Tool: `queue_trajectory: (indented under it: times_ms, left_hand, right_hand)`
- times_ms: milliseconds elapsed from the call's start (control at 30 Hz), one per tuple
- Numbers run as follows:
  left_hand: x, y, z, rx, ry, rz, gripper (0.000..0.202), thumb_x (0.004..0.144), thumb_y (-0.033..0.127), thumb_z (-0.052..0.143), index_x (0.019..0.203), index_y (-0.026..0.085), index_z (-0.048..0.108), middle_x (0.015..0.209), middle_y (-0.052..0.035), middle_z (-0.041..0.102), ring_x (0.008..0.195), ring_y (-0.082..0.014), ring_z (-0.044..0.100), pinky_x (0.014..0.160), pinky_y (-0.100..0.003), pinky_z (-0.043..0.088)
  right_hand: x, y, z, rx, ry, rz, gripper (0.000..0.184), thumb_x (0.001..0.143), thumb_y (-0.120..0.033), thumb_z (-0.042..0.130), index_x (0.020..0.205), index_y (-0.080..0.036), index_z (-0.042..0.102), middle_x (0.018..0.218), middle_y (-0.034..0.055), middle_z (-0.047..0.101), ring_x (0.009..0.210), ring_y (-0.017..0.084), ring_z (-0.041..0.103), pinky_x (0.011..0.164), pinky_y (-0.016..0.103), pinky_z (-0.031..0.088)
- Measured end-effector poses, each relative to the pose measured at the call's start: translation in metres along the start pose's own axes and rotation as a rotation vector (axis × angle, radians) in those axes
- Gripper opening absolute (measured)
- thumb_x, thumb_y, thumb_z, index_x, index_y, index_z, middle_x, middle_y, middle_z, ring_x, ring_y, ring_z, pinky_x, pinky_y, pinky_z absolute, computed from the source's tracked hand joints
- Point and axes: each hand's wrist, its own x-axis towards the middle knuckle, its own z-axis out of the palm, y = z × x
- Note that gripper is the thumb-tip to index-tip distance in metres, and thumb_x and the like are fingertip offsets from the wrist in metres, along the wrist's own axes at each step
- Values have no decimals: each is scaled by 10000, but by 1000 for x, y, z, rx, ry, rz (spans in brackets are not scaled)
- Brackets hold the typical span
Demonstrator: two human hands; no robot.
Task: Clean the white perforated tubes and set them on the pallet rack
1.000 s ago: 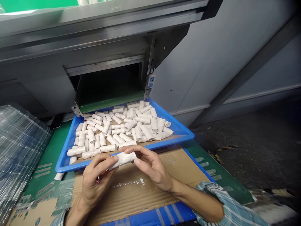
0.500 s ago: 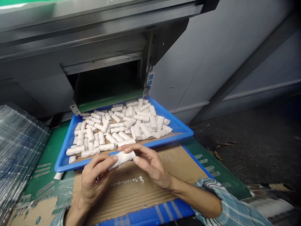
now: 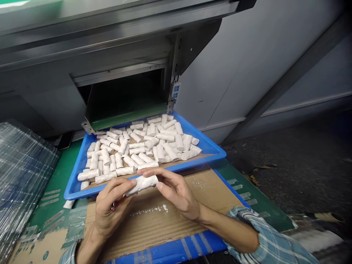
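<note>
A small white roll [image 3: 143,184] with a wrinkled wrapper and tiny dark specks is held between my hands, tilted up to the right. At its left end, my left hand [image 3: 112,201] pinches it between thumb and fingers. My right hand [image 3: 176,190] has its fingers along the far side and its thumb by the right end. A small pink spot shows near my left fingers; I cannot make out what it is. Just beyond my hands, many similar white rolls [image 3: 137,150] lie in a blue tray [image 3: 192,165], some in rows and others piled loosely.
Under my hands lies a cardboard sheet [image 3: 165,231] with white writing, over blue taped edging. A green surface [image 3: 52,183] with tape strips surrounds it. Clear plastic-wrapped stacks [image 3: 24,176] stand left. Behind the tray are a conveyor opening [image 3: 129,95] and a power socket [image 3: 175,91].
My left thumb has shifted up on the roll, and my right forefinger has slid left along its far side. The roll appears slightly turned; the tray has not moved.
</note>
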Motion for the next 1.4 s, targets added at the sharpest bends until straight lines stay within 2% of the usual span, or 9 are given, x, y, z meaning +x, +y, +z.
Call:
queue_trajectory:
  times_ms: [300,567,700,800,900,1067,1133,1267,1400]
  left_hand:
    - [3,-2,0,-24,-16,-2,387,971,45,716,1324,203,711,1086,-71,744,898,-140,698,746,-209,562]
    - [1,-3,1,-34,-4,-11,397,973,40,716,1332,211,707,1067,-55,728,888,-127,681,765,-204,550]
    - [1,-3,1,-32,-17,-8,373,981,53,711,1320,208,707,1078,-68,731,874,-135,671,738,-212,541]
    - [1,-3,2,-20,2,-45,310,1000,139,724,1301,211,710,1004,-54,730,709,-117,590,650,-217,511]
    - [3,1,3,21,9,-145,251,1030,261,708,1277,220,707,919,-37,720,594,-108,514,557,-223,459]
    - [7,9,-2,133,0,-243,587,1080,632,466,1425,172,586,969,-77,705,580,-130,517,517,-259,453]
    - [9,11,-4,218,59,-220,519,1137,554,344,1373,165,593,990,-85,699,692,-158,605,626,-277,515]
    - [9,16,-6,431,44,-88,195,1141,256,459,1197,180,630,944,-47,733,817,-156,698,742,-255,525]
    - [9,20,-3,688,-53,16,252,1131,299,510,1271,129,631,880,-49,734,734,-172,696,656,-282,487]
  right_hand:
    - [-1,3,-1,-28,1,-16,452,959,-70,491,1257,-279,759,1347,27,771,1324,199,681,1163,356,506]
    - [0,1,-1,-32,-8,-14,339,1015,-175,549,1281,-259,741,1360,51,762,1329,225,676,1175,382,503]
    - [0,2,-2,-48,15,-3,369,1001,-123,497,1219,-252,766,1311,45,784,1285,211,701,1141,366,527]
    - [-1,3,-2,-70,-13,4,402,989,-123,499,1297,-233,732,1356,70,759,1312,234,684,1162,408,518]
    - [-2,7,0,-86,-10,29,393,991,-184,633,1378,-246,667,1362,86,740,1286,252,694,1141,422,544]
    - [-5,18,1,-239,91,6,286,1018,-252,699,1301,-289,711,1289,61,758,1247,230,709,1094,370,578]
    - [-5,20,0,-312,111,-42,302,1012,-240,703,1308,-300,709,1276,54,762,1226,224,716,1082,359,585]
    - [-5,19,-2,-455,117,-136,346,991,-180,704,1310,-313,699,1252,33,765,1207,205,720,1086,340,585]
    - [-4,14,-1,-587,83,-241,409,970,-117,696,1337,-296,677,1242,37,775,1194,207,731,1071,343,607]
